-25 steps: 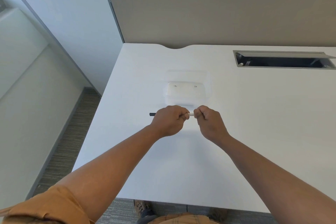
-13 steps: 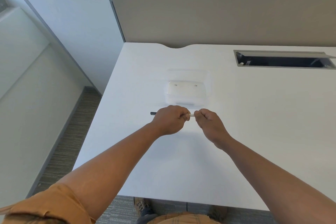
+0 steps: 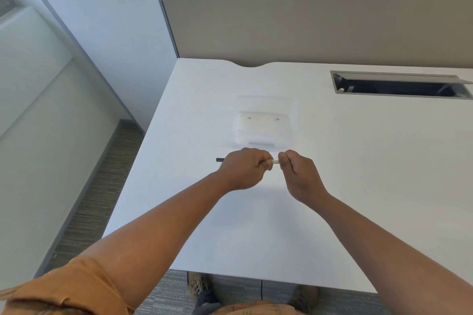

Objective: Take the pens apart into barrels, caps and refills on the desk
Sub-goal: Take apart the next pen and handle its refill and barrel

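I hold one pen (image 3: 275,161) level above the white desk (image 3: 358,161), just in front of a clear plastic box. My left hand (image 3: 244,167) is closed around the barrel; a dark end of the pen (image 3: 219,160) sticks out to its left. A short white stretch shows between the two fists. My right hand (image 3: 298,174) pinches the pen's right end with its fingertips. Most of the pen is hidden inside my hands, and I cannot tell which part the right fingers grip.
A clear plastic box (image 3: 263,130) with its lid open sits behind my hands. A grey cable hatch (image 3: 399,84) lies open at the back right. A beige partition (image 3: 307,28) closes the desk's far side. The desk's left edge drops to carpeted floor.
My right hand has shifted slightly to the right and its wrist has turned, so a little more white shows between the fists. The left hand has stayed put.
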Demonstrator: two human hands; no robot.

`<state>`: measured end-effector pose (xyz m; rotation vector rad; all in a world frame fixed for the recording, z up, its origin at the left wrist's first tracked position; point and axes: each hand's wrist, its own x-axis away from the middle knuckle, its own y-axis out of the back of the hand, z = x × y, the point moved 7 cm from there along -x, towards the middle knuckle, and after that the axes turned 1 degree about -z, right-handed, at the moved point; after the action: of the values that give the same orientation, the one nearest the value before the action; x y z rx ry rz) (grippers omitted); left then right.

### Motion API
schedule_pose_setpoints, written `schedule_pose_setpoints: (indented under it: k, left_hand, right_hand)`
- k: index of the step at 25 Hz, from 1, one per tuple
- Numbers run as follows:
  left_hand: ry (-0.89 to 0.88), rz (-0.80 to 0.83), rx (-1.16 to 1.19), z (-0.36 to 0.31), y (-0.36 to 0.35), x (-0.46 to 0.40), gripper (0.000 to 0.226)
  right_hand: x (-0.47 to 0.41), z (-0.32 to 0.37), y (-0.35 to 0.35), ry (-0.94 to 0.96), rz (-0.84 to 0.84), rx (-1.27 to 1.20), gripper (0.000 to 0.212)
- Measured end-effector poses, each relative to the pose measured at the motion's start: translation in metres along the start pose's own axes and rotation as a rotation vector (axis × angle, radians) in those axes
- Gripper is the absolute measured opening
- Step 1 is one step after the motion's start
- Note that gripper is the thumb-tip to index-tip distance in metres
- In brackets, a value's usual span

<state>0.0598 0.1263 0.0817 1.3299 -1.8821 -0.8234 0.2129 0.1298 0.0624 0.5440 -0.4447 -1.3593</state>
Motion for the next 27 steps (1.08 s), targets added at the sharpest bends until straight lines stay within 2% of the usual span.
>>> schedule_pose_setpoints:
  k: [3, 5, 8, 10, 11, 15, 18, 20, 22, 26, 27]
  left_hand:
    - [-0.036, -0.042, -0.069, -0.004, -0.005, 0.002, 0.023]
    - [0.022, -0.009, -0.023, 0.005, -0.009, 0.001, 0.024]
    - [0.071, 0.01, 0.014, 0.01, -0.004, 0.001, 0.025]
    - [0.064, 0.008, 0.006, 0.007, 0.0, 0.001, 0.024]
    - [0.047, -0.003, -0.019, 0.003, 0.0, 0.003, 0.024]
    - [-0.046, -0.082, -0.142, -0.006, -0.002, 0.008, 0.024]
    - [-0.016, -0.063, -0.096, -0.004, 0.001, 0.007, 0.024]
    - [-0.007, -0.043, -0.089, -0.004, 0.005, 0.005, 0.023]
    - [-0.018, -0.043, -0.117, -0.007, 0.007, 0.005, 0.023]
    - [-0.1, -0.114, -0.227, -0.018, 0.004, 0.004, 0.028]
    - [-0.097, -0.117, -0.226, -0.018, 0.003, 0.004, 0.029]
  right_hand:
    - [-0.001, -0.015, -0.011, -0.386, 0.074, -0.318, 0.041]
    - [-0.001, -0.009, -0.008, -0.335, 0.07, -0.242, 0.046]
    - [0.003, 0.003, 0.003, -0.131, 0.006, -0.135, 0.036]
    - [0.005, 0.007, 0.003, -0.089, 0.008, -0.106, 0.033]
    - [0.005, 0.006, 0.001, -0.121, 0.014, -0.123, 0.034]
    - [0.012, -0.006, -0.012, -0.496, 0.143, -0.472, 0.032]
    - [0.009, 0.002, 0.0, -0.309, 0.115, -0.288, 0.043]
    - [0.01, 0.009, 0.008, -0.189, 0.038, -0.205, 0.039]
    - [0.01, 0.01, 0.009, -0.154, 0.014, -0.169, 0.037]
    - [0.008, -0.006, -0.004, -0.509, 0.129, -0.456, 0.034]
    - [0.008, -0.006, -0.003, -0.51, 0.147, -0.445, 0.035]
